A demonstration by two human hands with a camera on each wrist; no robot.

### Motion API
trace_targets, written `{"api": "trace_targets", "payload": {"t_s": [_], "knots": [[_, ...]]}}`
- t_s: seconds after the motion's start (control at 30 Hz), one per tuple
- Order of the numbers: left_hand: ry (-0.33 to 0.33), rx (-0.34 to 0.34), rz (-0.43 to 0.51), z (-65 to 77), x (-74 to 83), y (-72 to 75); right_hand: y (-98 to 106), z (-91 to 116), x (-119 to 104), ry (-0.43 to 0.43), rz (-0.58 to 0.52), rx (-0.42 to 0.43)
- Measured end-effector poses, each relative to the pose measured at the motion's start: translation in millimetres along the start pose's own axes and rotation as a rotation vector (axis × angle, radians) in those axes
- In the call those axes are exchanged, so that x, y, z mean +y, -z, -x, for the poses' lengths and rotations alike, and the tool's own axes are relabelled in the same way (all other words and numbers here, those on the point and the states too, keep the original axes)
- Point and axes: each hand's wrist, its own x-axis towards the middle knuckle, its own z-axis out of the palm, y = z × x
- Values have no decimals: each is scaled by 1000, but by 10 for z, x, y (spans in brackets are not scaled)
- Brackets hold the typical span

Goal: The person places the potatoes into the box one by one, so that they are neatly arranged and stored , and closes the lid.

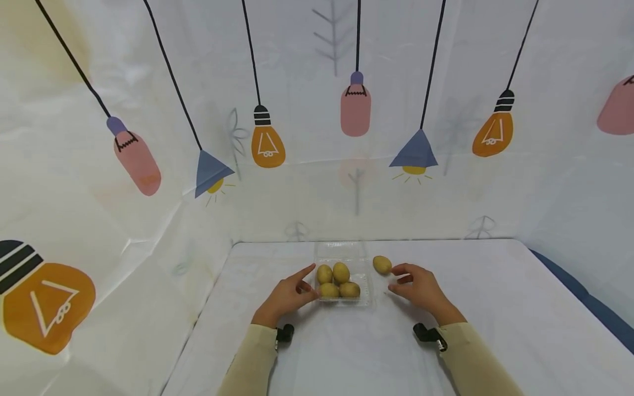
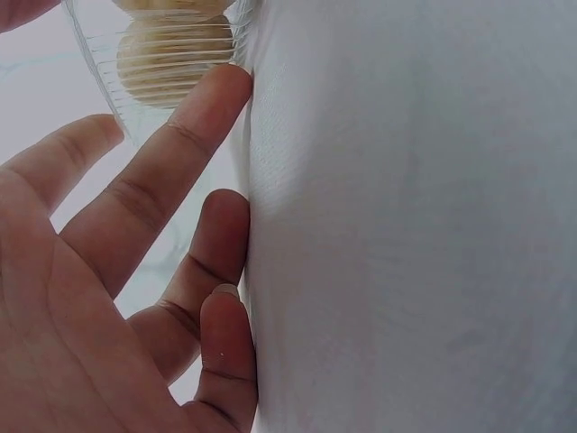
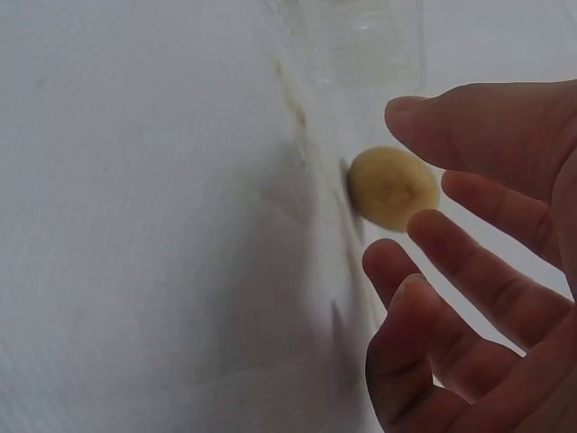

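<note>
A clear plastic clamshell box (image 1: 365, 283) lies on the table with its lid (image 1: 342, 251) folded back. Several small yellow potatoes (image 1: 340, 273) sit inside it. My left hand (image 1: 289, 297) is at the box's left side, fingers spread and fairly straight. In the left wrist view, its fingertips (image 2: 236, 81) meet the ribbed plastic wall. One loose potato (image 1: 382, 264) rests on the table right of the box. Beside it is my right hand (image 1: 418, 289), fingers bent loosely with a gap between thumb and fingers. The right wrist view shows the potato (image 3: 393, 189) just beyond those fingers.
A white cloth covers the table (image 1: 346, 352). Behind it and to the left hangs a pale sheet (image 1: 297, 203) printed with lamps. Dark blue material (image 1: 584, 291) shows past the right edge. Each wrist carries a small black camera (image 1: 284, 333).
</note>
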Motion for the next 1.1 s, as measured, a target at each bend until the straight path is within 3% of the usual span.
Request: {"api": "trace_targets", "payload": {"t_s": [0.57, 1.1], "knots": [[8, 10, 15, -5, 4, -1, -17, -14, 109, -22, 7, 2], [-2, 7, 15, 12, 29, 14, -32, 9, 78, -44, 41, 8]]}}
